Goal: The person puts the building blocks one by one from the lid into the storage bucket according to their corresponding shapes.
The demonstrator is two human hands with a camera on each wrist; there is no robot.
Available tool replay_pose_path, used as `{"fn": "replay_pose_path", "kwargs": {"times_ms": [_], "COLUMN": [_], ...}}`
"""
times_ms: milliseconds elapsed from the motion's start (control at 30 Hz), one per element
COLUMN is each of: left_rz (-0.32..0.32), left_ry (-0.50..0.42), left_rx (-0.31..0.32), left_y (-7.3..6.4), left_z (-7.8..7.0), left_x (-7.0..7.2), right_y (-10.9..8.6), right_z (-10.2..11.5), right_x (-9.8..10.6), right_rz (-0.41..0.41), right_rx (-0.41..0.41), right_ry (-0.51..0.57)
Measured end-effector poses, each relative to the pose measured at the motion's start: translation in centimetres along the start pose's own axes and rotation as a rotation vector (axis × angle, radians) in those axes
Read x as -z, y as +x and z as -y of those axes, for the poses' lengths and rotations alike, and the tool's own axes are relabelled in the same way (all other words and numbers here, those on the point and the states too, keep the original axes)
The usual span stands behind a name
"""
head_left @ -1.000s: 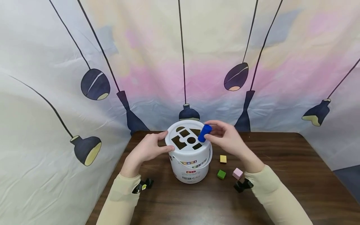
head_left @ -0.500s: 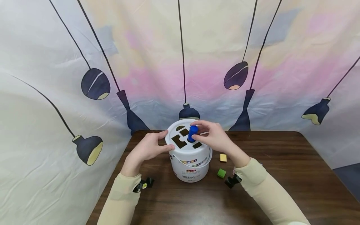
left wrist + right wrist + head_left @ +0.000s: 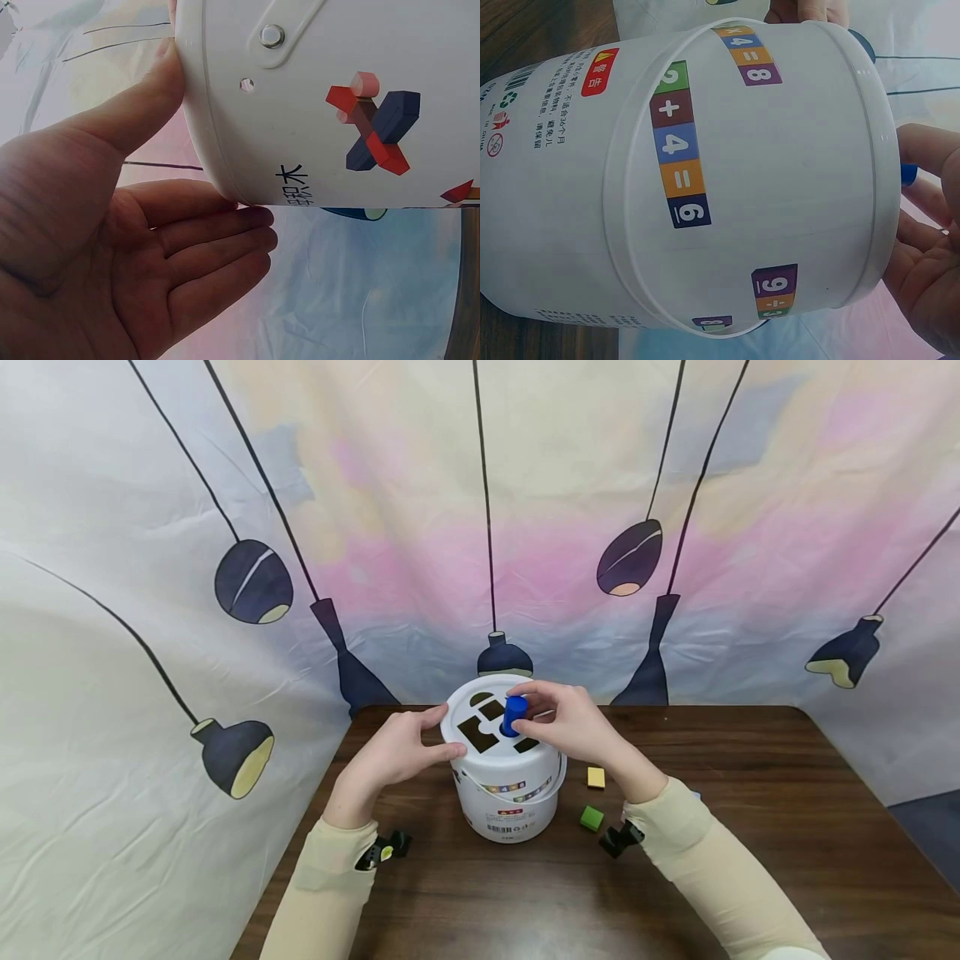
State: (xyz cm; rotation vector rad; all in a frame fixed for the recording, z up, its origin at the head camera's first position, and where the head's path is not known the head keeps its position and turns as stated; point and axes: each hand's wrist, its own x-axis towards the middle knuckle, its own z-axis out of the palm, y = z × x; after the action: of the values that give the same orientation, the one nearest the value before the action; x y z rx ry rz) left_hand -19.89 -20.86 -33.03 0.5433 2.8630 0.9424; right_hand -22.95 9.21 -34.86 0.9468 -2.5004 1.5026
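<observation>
Head cam: L hand (image 3: 401, 745) left of lower ctr, thumb & index spread apart, touching the rim of the bucket (image 3: 510, 802) lid (image 3: 487, 760). R hand (image 3: 573, 720), right of that, pinches the blue peg (image 3: 515, 714) near upright at the lid's round hole. Only this cam gets the yellow blk (image 3: 596, 777) & green blk (image 3: 592, 818), lower right.

L wrist cam: adds a rivet (image 3: 271, 36) up top + printed toy pic (image 3: 375, 124) on the right.

R wrist cam: 2+4=6 strip (image 3: 679, 146) readable left of ctr; just a bit of peg far right.

Table (image 3: 480, 902): dk brown wood, bottom of head frame. Pastel cloth (image 3: 555, 485) w/ lamp prints up top.
</observation>
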Motion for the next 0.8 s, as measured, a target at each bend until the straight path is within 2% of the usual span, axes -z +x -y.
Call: {"fn": "replay_pose_path", "kwargs": {"times_ms": [367,800], "left_rz": [0.004,0.001], "left_ry": [-0.001,-0.001], "left_rx": [0.011,0.004], "left_y": [-0.05,-0.08], "left_z": [-0.23,-0.28], "left_x": [0.11,0.17], "right_y": [0.1,0.08], "right_z": [0.1,-0.1], "right_x": [0.02,0.09], "right_rz": [0.01,0.011], "right_rx": [-0.014,-0.018], "right_ry": [-0.022,0.009]}}
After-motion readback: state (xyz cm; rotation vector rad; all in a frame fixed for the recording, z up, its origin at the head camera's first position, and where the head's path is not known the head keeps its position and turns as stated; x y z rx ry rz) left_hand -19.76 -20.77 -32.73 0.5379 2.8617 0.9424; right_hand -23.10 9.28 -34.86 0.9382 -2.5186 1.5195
